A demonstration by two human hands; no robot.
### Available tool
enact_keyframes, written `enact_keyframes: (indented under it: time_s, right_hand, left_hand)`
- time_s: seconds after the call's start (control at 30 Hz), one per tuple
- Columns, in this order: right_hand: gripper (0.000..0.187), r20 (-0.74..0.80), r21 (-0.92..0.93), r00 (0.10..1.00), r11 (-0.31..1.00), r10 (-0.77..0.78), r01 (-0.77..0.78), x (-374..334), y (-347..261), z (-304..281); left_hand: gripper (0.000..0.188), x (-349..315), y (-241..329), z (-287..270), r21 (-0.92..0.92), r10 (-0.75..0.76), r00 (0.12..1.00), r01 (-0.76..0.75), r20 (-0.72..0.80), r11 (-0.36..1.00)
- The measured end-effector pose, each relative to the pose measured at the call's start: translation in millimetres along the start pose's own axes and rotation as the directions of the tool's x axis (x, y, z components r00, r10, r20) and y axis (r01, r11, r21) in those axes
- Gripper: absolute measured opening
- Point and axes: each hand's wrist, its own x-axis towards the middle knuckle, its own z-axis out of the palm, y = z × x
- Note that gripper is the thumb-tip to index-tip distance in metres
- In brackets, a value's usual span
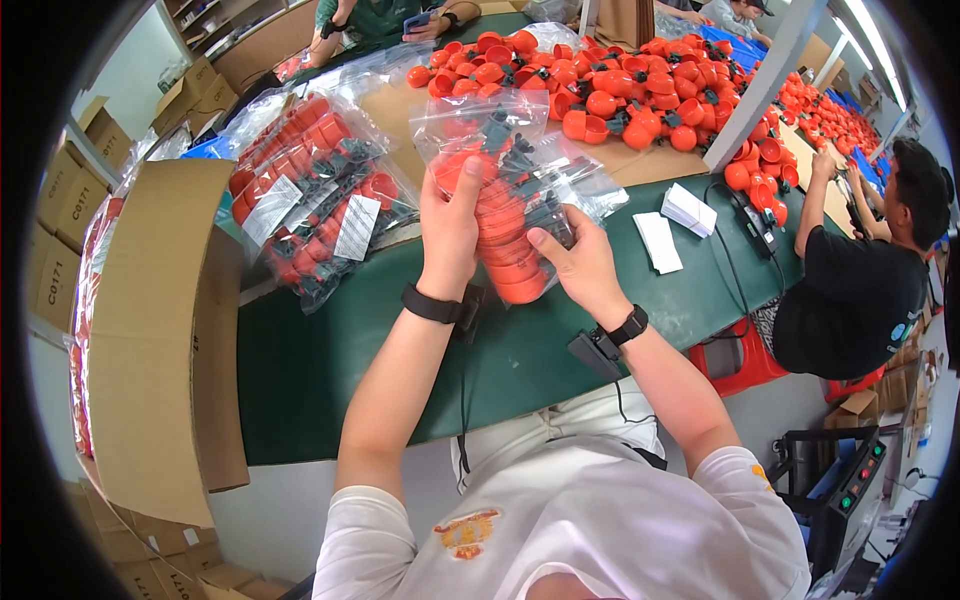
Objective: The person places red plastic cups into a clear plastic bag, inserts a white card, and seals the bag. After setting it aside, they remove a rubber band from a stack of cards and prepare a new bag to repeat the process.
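Between both hands I hold a clear plastic bag point(508, 225) above the green table. Red cup-shaped parts are stacked in it, with dark grey clip-like pieces beside them. My left hand point(452, 215) grips the bag's left side, thumb pressed on its front. On the right edge, my right hand point(585, 260) is closed with its thumb over the plastic. Left of my hands lie filled clear bags point(310, 190) of the same red and dark parts, with white labels. Loose red cups with dark clips form a pile point(600, 85) beyond my hands.
A large open cardboard box point(150, 330) stands at the left table edge. White label stacks point(672, 225) lie to the right, near a black power strip point(755, 232) and cables. A metal post point(765, 85) rises at the right. A co-worker point(860, 260) in black sits beyond it.
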Motion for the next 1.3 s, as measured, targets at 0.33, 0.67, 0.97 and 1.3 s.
enact_keyframes:
  time_s: [0.33,0.67,0.97,1.3]
  right_hand:
    - [0.039,-0.018,-0.205,0.991,0.971,-0.131,0.125,4.5,-14.3,-1.9]
    - [0.030,0.053,0.035,0.995,0.995,-0.090,0.088,8.1,-15.7,-10.3]
    - [0.044,0.073,-0.087,0.992,0.990,-0.104,0.111,19.5,7.7,-19.3]
    - [0.068,0.096,0.008,0.975,0.980,-0.201,0.201,31.7,27.2,-19.9]
  left_hand:
    - [0.066,-4.5,7.7,0.3,0.014,-0.021,0.993,0.019,0.114,1.000]
    - [0.077,-8.9,6.6,3.6,0.016,0.020,0.987,-0.022,0.159,1.000]
    - [0.093,-9.4,1.5,10.9,0.122,0.055,0.976,-0.082,0.209,0.989]
    - [0.093,-18.6,-6.8,12.9,0.297,0.121,0.946,-0.213,0.301,0.931]
